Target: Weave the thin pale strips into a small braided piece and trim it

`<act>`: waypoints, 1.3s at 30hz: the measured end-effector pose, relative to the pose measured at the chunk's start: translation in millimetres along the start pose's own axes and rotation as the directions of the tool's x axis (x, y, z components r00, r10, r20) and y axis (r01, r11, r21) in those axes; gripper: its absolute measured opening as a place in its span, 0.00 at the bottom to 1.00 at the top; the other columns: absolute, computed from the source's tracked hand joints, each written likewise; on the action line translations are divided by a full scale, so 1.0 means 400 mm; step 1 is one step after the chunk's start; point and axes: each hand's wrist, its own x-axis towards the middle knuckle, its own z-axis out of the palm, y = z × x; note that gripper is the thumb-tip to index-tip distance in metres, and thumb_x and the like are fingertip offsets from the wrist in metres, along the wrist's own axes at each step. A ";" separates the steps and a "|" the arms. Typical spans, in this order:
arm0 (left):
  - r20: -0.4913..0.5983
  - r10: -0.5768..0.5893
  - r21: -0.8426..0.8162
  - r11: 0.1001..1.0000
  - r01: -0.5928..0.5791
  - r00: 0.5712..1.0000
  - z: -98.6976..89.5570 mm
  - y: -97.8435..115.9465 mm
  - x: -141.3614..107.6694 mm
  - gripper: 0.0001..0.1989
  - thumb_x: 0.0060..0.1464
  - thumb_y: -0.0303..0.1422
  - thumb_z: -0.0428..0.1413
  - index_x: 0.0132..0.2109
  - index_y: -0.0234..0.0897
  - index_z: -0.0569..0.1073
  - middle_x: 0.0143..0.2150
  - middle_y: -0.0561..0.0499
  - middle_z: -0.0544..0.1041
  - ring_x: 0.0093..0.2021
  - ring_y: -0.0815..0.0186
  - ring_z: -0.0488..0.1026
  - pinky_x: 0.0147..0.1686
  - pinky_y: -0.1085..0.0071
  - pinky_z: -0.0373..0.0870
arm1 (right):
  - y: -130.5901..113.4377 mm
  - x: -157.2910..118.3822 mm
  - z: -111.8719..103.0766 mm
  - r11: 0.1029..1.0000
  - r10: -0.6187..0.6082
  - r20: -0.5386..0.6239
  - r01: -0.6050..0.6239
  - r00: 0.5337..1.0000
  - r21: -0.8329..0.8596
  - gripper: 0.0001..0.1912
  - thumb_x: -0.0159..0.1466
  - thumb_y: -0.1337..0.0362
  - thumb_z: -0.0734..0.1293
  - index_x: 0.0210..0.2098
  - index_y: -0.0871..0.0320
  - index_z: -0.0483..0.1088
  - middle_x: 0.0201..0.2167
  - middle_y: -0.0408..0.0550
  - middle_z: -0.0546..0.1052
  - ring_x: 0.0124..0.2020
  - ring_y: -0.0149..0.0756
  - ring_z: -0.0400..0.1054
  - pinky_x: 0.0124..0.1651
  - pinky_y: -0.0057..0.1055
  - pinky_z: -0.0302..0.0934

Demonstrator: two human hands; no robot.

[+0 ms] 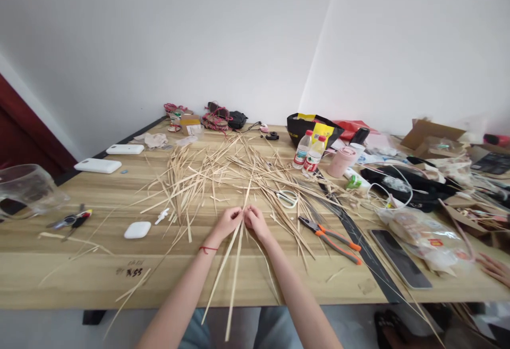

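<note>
My left hand (230, 220) and my right hand (255, 218) nearly touch at the middle of the table. Both have their fingers closed on pale flat strips (238, 264). Two of these run down from the hands past the table's front edge, and another sticks up and away from the fingertips. A red string bracelet (208, 249) circles the left wrist. Beyond the hands lies a loose heap of similar strips (191, 173). White-handled scissors (287, 198) rest among strips to the right, and pliers with orange handles (332, 238) lie nearer my right forearm.
Left are a white case (137, 230), small tools (74, 220) and a clear container (30, 192). Right are two bottles (308, 153), a pink cup (341, 161), a phone (399, 258), plastic bags and boxes. Another person's hand (494, 269) shows at the far right edge.
</note>
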 end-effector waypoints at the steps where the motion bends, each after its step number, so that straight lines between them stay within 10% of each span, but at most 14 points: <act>1: 0.014 -0.001 0.008 1.000 0.001 1.000 -0.001 0.001 -0.002 0.16 0.53 0.39 0.49 0.22 0.35 0.60 0.20 0.57 0.57 0.22 0.73 0.56 0.22 0.76 0.52 | 0.001 0.000 -0.001 1.000 -0.005 -0.002 0.005 1.000 0.008 0.14 0.54 0.54 0.63 0.26 0.56 0.57 0.12 0.30 0.51 0.13 0.22 0.42 0.17 0.22 0.35; 39: -0.040 -0.107 -0.213 0.972 0.096 0.993 0.026 0.020 -0.021 0.14 0.55 0.42 0.48 0.28 0.37 0.59 0.21 0.59 0.57 0.20 0.73 0.55 0.20 0.77 0.54 | -0.016 -0.028 -0.018 0.995 -0.015 0.113 0.004 0.993 0.098 0.14 0.54 0.58 0.66 0.20 0.57 0.59 0.12 0.33 0.52 0.14 0.22 0.44 0.20 0.25 0.36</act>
